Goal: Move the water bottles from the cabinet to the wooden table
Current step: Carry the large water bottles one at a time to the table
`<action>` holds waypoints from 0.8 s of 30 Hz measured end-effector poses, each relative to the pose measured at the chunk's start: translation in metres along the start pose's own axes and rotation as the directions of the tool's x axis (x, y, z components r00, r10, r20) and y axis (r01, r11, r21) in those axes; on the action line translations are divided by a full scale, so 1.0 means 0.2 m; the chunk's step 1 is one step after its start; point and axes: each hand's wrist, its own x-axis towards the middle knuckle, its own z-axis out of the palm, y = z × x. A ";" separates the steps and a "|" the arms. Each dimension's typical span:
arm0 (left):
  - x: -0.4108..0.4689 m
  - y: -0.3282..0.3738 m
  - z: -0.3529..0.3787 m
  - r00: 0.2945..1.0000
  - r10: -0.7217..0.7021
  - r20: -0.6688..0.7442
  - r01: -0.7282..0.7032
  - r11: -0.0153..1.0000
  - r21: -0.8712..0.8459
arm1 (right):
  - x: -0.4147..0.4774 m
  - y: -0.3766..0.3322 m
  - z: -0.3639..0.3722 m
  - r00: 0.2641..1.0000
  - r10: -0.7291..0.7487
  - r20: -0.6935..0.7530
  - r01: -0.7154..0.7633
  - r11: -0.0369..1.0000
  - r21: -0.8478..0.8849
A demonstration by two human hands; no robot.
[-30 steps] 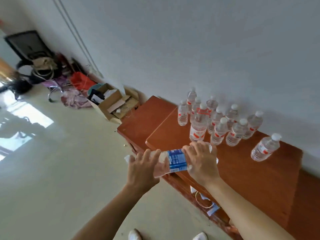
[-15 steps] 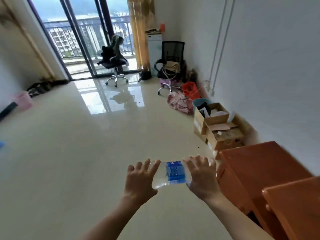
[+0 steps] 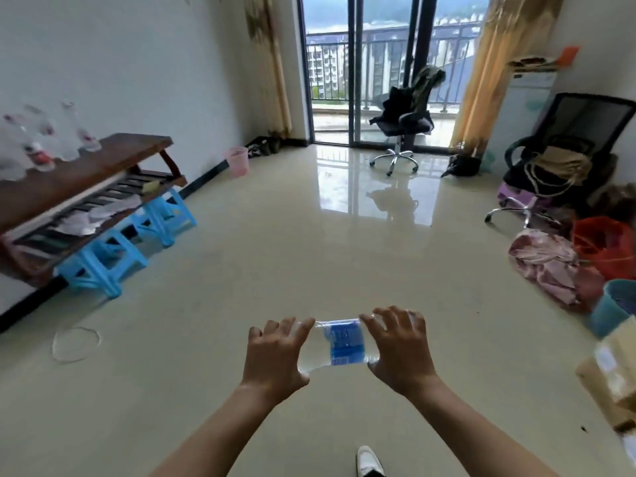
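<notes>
Water bottle [image 3: 339, 344]: blue label, white print too blurred; we read nothing.
Bottles [image 3: 38, 153] on desk [image 3: 99, 165]: red labels, illegible to us.

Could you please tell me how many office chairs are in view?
2: one office chair by the balcony door, draped with clothes; the second chair at far right, holding a bag.

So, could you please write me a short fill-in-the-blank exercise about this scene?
1. The label on the water bottle held by the left hand and right hand is ____.
2. The wooden table stands on the person's ____ side.
3. The small bin by the wall is ____.
Missing words: blue, left, pink.
</notes>
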 end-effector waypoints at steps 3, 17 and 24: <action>0.28 -0.24 -0.06 0.991 -0.134 0.022 0.134 0.991 0.026 | 0.52 -0.05 0.05 0.992 -0.107 0.064 0.106 0.994 0.018; 0.90 -1.66 -0.01 0.790 -0.612 0.034 0.613 0.788 -0.066 | 2.36 -1.04 0.38 0.784 -0.601 0.154 0.606 0.795 0.021; 1.18 -2.59 -0.08 0.766 -0.642 0.005 0.640 0.763 -0.092 | 3.10 -1.71 0.45 0.755 -0.642 0.134 0.649 0.761 -0.005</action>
